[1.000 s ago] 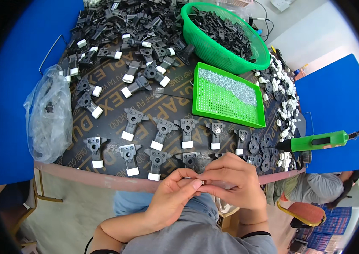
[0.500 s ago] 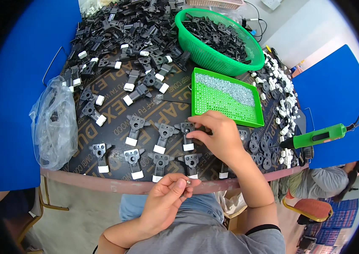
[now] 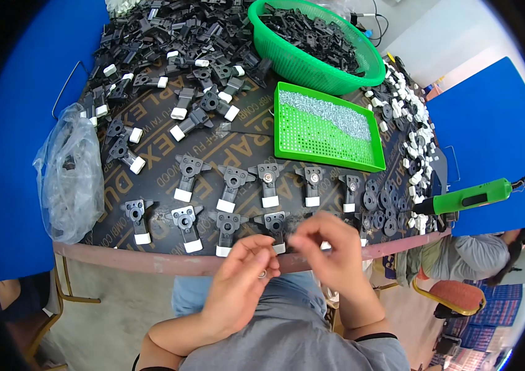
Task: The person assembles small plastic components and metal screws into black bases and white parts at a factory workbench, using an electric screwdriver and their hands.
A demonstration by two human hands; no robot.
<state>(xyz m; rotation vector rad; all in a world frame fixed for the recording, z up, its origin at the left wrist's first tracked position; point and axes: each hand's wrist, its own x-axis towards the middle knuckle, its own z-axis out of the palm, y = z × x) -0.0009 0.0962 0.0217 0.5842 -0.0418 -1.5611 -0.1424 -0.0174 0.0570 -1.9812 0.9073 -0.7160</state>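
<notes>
My left hand (image 3: 241, 272) is at the table's front edge with its fingers curled round a small shiny metal piece (image 3: 263, 274). Just to the right is my right hand (image 3: 333, 250), its fingertips blurred by motion; whether they hold anything cannot be made out. Black plastic brackets with white end caps lie before me in two rows. In the back row, one bracket (image 3: 269, 185) has a metal piece in its round hole, as does its right neighbour (image 3: 312, 185). The hole of another bracket (image 3: 235, 185) shows no metal. My right hand partly hides the front row.
A green tray (image 3: 330, 162) of small silvery parts stands behind the rows, with a green basket (image 3: 312, 77) of black parts beyond. A black heap (image 3: 176, 37) lies far left, a clear plastic bag (image 3: 71, 179) nearer. On the right are black discs (image 3: 389, 201) and a green power screwdriver (image 3: 469, 198).
My right hand has drawn back from a back-row bracket toward my left hand. A metal piece now shows in that bracket's hole. The view has shifted slightly.
</notes>
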